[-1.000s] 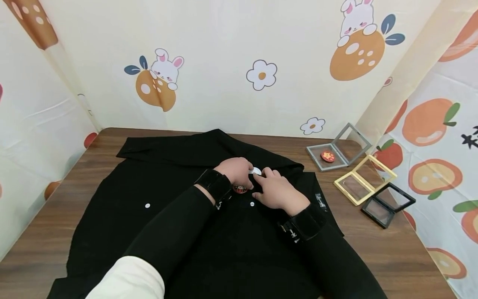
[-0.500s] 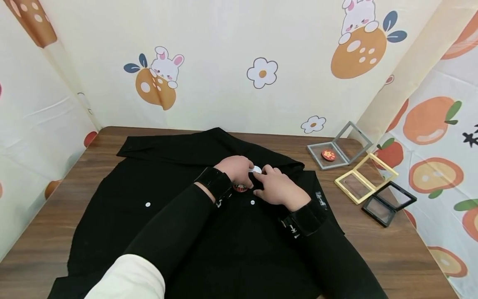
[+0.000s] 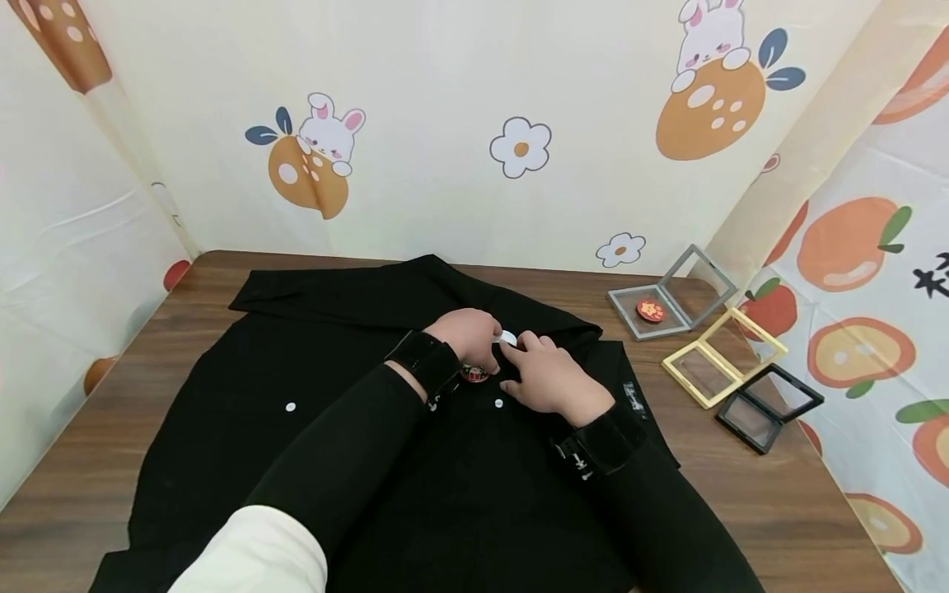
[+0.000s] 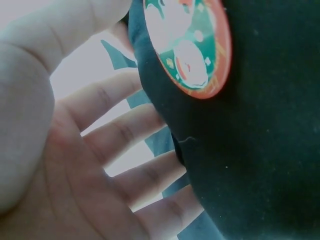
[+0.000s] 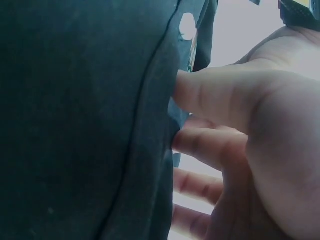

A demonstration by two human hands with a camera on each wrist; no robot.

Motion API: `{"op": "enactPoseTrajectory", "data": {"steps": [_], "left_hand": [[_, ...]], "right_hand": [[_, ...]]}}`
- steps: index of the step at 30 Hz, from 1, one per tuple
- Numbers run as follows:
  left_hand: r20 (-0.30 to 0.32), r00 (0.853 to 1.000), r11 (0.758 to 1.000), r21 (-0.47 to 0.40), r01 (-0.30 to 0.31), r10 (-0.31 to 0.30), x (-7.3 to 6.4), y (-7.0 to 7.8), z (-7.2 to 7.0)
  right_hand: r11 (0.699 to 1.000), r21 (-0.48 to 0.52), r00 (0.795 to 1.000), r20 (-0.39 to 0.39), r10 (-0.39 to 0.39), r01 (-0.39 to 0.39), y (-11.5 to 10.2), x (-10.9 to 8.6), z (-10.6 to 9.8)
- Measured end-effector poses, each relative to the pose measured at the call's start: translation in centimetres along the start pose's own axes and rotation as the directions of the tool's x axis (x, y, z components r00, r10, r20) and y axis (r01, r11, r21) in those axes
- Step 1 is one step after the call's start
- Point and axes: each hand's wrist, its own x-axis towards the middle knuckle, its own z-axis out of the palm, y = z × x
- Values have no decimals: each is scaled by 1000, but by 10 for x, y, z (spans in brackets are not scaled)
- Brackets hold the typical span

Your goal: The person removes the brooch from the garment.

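Note:
A black shirt (image 3: pixel 445 478) is spread on the wooden table. Both hands meet on it near its upper middle. My left hand (image 3: pixel 469 333) touches the cloth with its fingertips; its thumb lies beside a round pin badge (image 4: pixel 197 50), red-rimmed with a green and white pattern, on the shirt. Facing it, my right hand (image 3: pixel 552 375) has thumb and forefinger at the cloth fold, close to a white button (image 5: pixel 187 26). A small white piece (image 3: pixel 508 338) shows between the fingertips of both hands. The badge is half covered by my left hand in the head view.
Three hinged display frames stand unfolded at the right: a grey one (image 3: pixel 632 298) holding a red badge with a yellow flower (image 3: pixel 650 310), a yellow one (image 3: pixel 700 379) and a black one (image 3: pixel 773 418). A printed curtain (image 3: pixel 430 181) rises behind the table (image 3: pixel 749 511).
Both hands keep almost the same place on the shirt. The head view has shifted slightly.

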Motion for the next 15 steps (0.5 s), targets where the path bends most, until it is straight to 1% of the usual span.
{"op": "enactPoseTrajectory", "data": {"steps": [7, 10, 12, 15], "left_hand": [[5, 1000, 1000, 2, 3, -3, 2, -4, -2], [2, 1000, 999, 38, -10, 10, 4, -3, -3], [-17, 1000, 998, 67, -17, 18, 5, -3, -3], [-62, 998, 993, 116, -22, 30, 7, -1, -2]], "right_hand": [[1000, 2, 1000, -9, -13, 13, 2, -1, 1], [1000, -1, 1000, -16, -19, 19, 3, -2, 2], [1000, -2, 1000, -19, -19, 19, 3, -3, 3], [1000, -11, 1000, -20, -24, 24, 2, -4, 3]]}}
